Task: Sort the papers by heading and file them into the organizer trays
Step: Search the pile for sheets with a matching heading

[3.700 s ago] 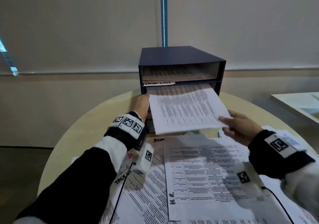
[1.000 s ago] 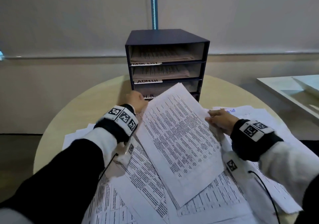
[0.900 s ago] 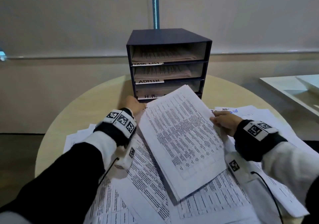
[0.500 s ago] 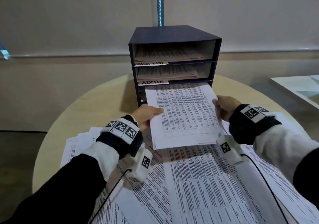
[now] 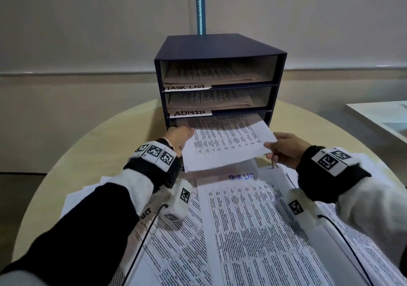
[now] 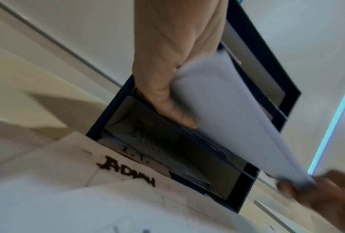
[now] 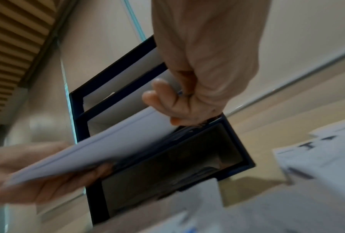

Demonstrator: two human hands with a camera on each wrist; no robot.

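Half a second ago the sheet of paper (image 5: pixel 222 144) was only meeting the front of the organizer (image 5: pixel 220 50), with most of its length out over the table (image 5: pixel 114 131). Now its far half has gone into the third tray down, the one just under the slot labelled ADMIN (image 5: pixel 189 112), and only the near half sticks out. A second ago the same sheet lay at a slant above the loose pile; it has since been squared up to the opening.

The left hand (image 5: pixel 178 139) pinches the sheet's left edge, thumb on top and fingers beneath, and has come forward close to the tray's left front corner. The right hand (image 5: pixel 284 149) clamps the near right corner in the same way, a little nearer the person.

From the left wrist view the bottom tray carries an I.T. label (image 6: pixel 135 153); the label of the tray being filled is hidden by the paper, so whether the heading matches it cannot be checked here.

As a judgement, this sheet is nearly filed: a push and release would finish it. Much is left, though. Many papers (image 5: pixel 253 230) cover the near table, and the top one, headed TASK LIST (image 5: pixel 241 176), seems bound for the top tray (image 5: pixel 211 74).
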